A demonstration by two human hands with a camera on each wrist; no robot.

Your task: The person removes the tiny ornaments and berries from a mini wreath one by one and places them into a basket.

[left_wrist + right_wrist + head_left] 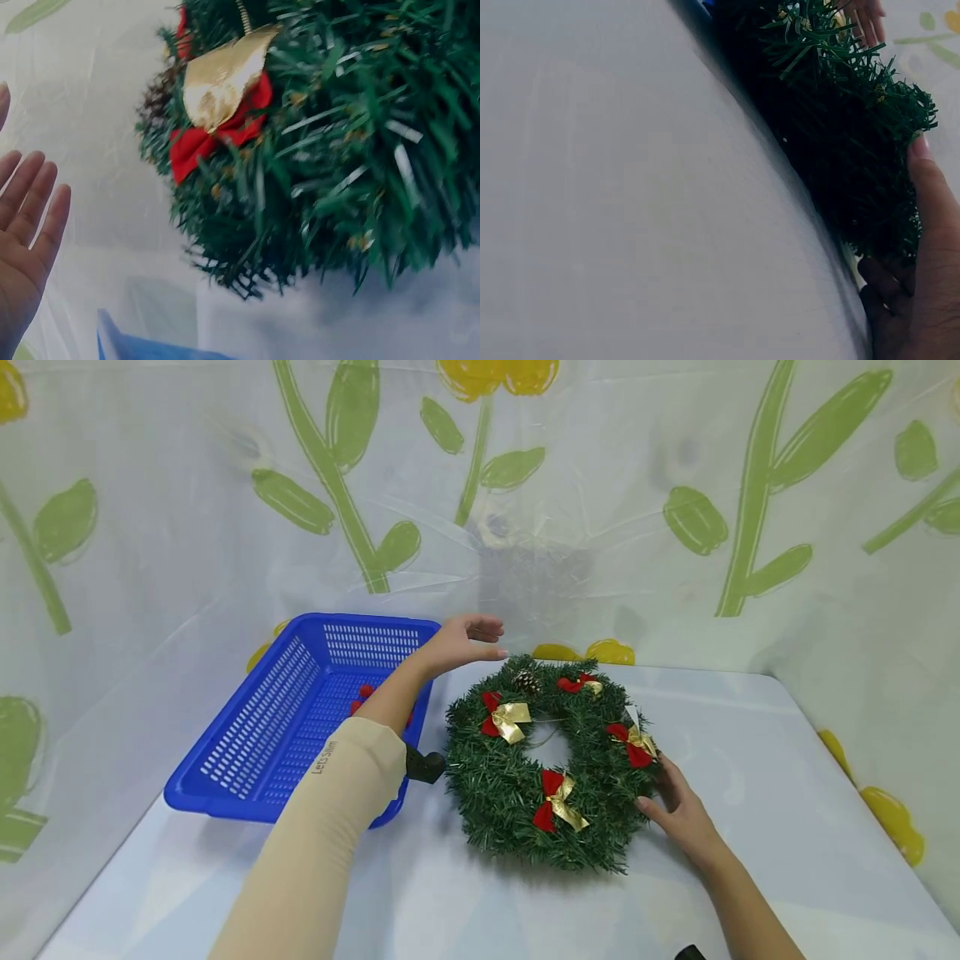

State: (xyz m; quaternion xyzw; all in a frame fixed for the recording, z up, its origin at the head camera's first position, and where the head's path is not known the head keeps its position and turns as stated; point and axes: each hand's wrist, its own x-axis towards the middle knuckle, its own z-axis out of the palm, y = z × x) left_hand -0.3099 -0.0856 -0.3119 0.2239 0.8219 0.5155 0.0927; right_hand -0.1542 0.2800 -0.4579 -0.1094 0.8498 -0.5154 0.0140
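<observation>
Fingers of your right hand [678,814] rest against the wreath [551,764] mid-table; your left hand [461,643] hovers open at its far rim — positioning step. Next, close both hands on the greenery.

Open left hand [26,225] beside bowed wreath [337,150].

Bristly plastic-needled wreath [517,785] with shiny foil bows [510,718]; glossy perforated plastic basket [255,735].
</observation>
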